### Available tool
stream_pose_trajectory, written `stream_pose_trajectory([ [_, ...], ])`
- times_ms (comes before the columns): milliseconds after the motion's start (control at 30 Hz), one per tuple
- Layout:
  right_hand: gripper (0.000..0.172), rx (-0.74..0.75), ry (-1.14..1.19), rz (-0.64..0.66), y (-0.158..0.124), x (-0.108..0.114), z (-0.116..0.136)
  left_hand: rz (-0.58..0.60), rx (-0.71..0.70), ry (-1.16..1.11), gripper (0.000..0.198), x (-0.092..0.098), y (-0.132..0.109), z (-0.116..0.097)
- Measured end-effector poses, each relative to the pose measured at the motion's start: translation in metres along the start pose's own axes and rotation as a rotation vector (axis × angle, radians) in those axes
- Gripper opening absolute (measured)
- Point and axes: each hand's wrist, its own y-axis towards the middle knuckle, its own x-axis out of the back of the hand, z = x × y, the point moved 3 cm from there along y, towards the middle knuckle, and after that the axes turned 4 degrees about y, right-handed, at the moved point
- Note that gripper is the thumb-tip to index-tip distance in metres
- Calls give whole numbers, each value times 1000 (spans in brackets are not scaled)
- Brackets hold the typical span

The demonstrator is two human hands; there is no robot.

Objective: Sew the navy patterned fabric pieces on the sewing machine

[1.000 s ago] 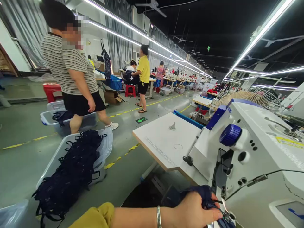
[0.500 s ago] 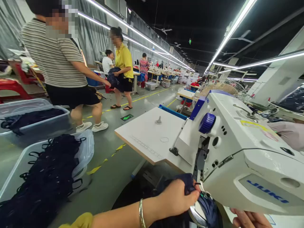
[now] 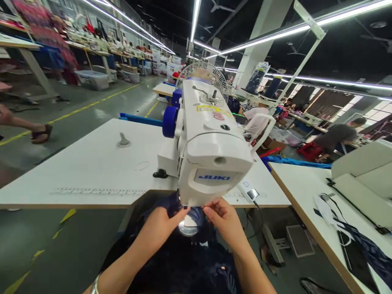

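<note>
In the head view a white sewing machine, lettered JUKI, stands in front of me with a blue handwheel on its left. Navy garment fabric is drawn around the machine's rounded metal bed and hangs down toward my lap. My left hand grips the cloth left of the needle area, thumb pointing inward. On the other side my right hand has thumb and fingers pinched on the fabric edge just under the machine head. The needle itself is hidden behind the head.
The white tabletop bears a grey spool stand and a printed ruler. A small control box with a cable is on the right. A second table holds a phone and navy cloth. A wire fan stands behind.
My view has swung right, so the bins and the two people at left have left the frame, apart from a leg. My right hand has come from beneath the machine head to the fabric.
</note>
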Motion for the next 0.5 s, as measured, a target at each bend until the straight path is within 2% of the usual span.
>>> stream_pose_trajectory([
  [133,23,31,1,8,-1,-1,0,33,51,47,53,-3,1,0],
  [233,15,123,-150,-18,-2,0,1,35,133,117,57,-4,2,2],
  [333,6,457,-452,-59,-6,-3,9,36,136,140,59,-5,3,3],
  [433,15,833,-685,-64,-12,-8,16,15,144,141,61,-6,4,5],
  [500,20,966,-765,-55,-13,-11,17,10,163,137,64,-7,4,7],
])
